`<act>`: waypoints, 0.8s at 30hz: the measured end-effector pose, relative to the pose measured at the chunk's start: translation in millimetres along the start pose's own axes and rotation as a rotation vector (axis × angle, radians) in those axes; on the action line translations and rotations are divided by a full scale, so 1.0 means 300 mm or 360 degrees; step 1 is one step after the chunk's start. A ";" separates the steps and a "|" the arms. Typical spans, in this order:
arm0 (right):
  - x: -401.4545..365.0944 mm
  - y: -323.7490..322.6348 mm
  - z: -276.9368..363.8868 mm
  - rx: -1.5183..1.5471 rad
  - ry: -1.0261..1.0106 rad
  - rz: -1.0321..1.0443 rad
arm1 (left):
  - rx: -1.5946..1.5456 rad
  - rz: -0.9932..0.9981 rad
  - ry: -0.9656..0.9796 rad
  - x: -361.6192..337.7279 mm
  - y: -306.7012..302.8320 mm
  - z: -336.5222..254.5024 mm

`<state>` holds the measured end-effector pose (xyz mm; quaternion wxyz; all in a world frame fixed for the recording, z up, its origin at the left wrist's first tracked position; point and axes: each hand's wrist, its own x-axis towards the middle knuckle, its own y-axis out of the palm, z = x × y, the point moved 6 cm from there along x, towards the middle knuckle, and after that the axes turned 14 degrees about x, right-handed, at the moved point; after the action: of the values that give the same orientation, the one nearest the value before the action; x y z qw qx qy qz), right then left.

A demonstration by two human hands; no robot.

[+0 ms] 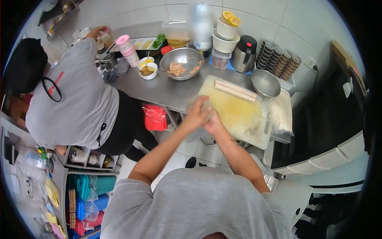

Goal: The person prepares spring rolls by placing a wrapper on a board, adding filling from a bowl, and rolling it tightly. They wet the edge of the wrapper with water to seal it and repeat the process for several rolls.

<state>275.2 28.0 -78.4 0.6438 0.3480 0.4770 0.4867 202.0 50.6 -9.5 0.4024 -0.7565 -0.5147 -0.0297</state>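
My left hand (196,114) and my right hand (214,122) meet in front of the near left edge of the cutting board (234,113). The left fingers look curled in toward the right hand, blurred by motion. A thin translucent smear, perhaps clear plastic, shows around both hands; what it is I cannot make out. The right fingers are mostly hidden. A long pale roll (235,91) lies across the far part of the yellow-stained board. Behind the hands, a steel mixing bowl (194,55) holds pinkish-orange pieces of food.
A small steel bowl (266,83) and a plastic bag (281,111) are right of the board. Stacked cups (277,59), a thermal jug (244,53) and white tubs (225,42) line the wall. Sauce bowls (148,71) stand left. A co-worker (73,95) in grey works at far left.
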 end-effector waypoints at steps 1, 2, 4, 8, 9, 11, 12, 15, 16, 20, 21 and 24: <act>-0.009 0.003 -0.013 -0.0042 -0.0057 -0.0115 | -0.0015 0.0041 -0.0049 -0.031 0.037 0.011; -0.020 -0.003 -0.022 -0.0077 -0.0116 -0.0231 | -0.0028 0.0089 -0.0097 -0.059 0.064 0.026; -0.025 -0.011 0.017 -0.0346 -0.0435 -0.0206 | -0.0113 0.0307 -0.0192 -0.045 0.069 0.027; -0.022 -0.078 0.054 -0.0888 -0.0755 -0.0080 | -0.0031 0.0712 -0.0235 -0.046 -0.005 -0.049; -0.028 -0.055 0.070 -0.0794 -0.0633 -0.0052 | 0.0089 0.0733 -0.0179 -0.037 -0.025 -0.082; -0.093 0.020 0.102 -0.0599 -0.0376 -0.0017 | 0.0398 0.0174 -0.0011 -0.032 -0.078 -0.145; -0.109 0.036 0.097 -0.0508 -0.0349 -0.0027 | 0.0382 0.0047 -0.0033 -0.030 -0.075 -0.138; -0.153 0.093 0.065 -0.0391 -0.0324 0.0074 | 0.0001 -0.0016 -0.0318 -0.016 0.021 0.007; -0.145 0.084 0.069 -0.0563 -0.0261 0.0175 | 0.0006 0.0047 -0.0183 -0.006 0.035 0.021; -0.195 0.104 0.208 -0.1715 -0.0894 0.0333 | 0.0282 0.0168 0.0000 0.064 -0.024 -0.008; -0.245 0.146 0.244 -0.2112 -0.1267 0.0301 | 0.0480 -0.0015 0.0175 0.086 -0.041 0.045; -0.364 0.078 0.557 -0.2143 -0.1777 -0.0072 | 0.0914 -0.0082 0.0016 0.150 -0.097 0.195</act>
<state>419.8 -67.3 23.5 0.8616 0.0718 -0.2899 0.4105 178.0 126.3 -11.4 0.6018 -0.5981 -0.5190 0.1033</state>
